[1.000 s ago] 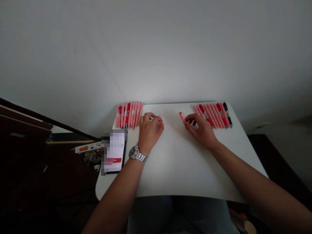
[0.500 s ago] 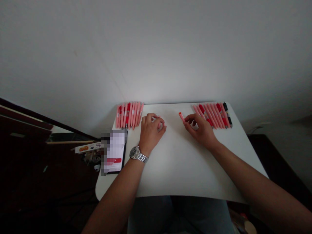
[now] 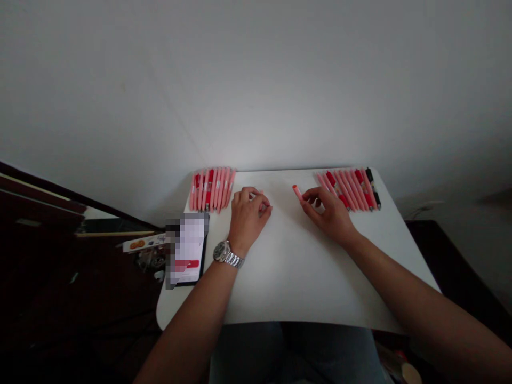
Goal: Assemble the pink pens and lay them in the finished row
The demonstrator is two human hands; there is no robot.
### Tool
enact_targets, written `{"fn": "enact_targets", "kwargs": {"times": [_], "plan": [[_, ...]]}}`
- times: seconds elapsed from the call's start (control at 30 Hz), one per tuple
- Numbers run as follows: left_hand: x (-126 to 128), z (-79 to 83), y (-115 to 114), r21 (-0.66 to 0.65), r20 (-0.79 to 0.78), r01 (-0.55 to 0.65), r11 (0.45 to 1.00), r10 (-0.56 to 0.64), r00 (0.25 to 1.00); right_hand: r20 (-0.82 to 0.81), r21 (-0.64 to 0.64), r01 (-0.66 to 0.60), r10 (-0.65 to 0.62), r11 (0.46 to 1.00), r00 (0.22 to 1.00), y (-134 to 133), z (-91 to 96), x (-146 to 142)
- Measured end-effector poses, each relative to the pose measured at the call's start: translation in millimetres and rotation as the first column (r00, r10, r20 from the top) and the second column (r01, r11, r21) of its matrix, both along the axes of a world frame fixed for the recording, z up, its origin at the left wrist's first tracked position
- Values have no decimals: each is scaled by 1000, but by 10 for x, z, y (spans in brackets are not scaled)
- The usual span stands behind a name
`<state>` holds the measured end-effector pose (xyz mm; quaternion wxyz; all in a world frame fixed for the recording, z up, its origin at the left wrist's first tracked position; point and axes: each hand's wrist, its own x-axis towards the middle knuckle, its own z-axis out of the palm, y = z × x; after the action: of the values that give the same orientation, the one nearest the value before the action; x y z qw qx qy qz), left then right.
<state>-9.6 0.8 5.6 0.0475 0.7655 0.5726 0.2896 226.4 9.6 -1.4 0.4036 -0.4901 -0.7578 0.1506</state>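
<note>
Lettering on pen (image 3: 298, 192) illegible

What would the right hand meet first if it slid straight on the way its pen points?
The way looks free: the right hand and its pen aim far-left over bare table, missing the left hand, likely reaching the wall first.

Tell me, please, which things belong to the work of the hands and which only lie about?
In the work: pink pen held by right hand; left hand, curled shut; left row of pens; right row of pens.
Lying about: phone; printed card; wristwatch.
</note>
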Motion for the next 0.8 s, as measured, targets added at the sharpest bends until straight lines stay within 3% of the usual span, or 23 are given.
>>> {"fn": "enact_targets", "kwargs": {"times": [0.2,0.4,0.63,0.8], "plan": [[9,-18,15,12,41,11,1000,-12,999,1,2,-8,8,1000,1000,-6,7,2],[13,9,39,44,186,74,996,-81,979,3,-1,-20,20,1000,1000,-3,-15,7],[31,18,55,3,519,118,993,-102,849,24,-5,-106,106,994,994,-24,10,2],[31,13,67,28,584,119,992,-113,804,24,9,-138,138,990,990,-24,-7,-5]]}}
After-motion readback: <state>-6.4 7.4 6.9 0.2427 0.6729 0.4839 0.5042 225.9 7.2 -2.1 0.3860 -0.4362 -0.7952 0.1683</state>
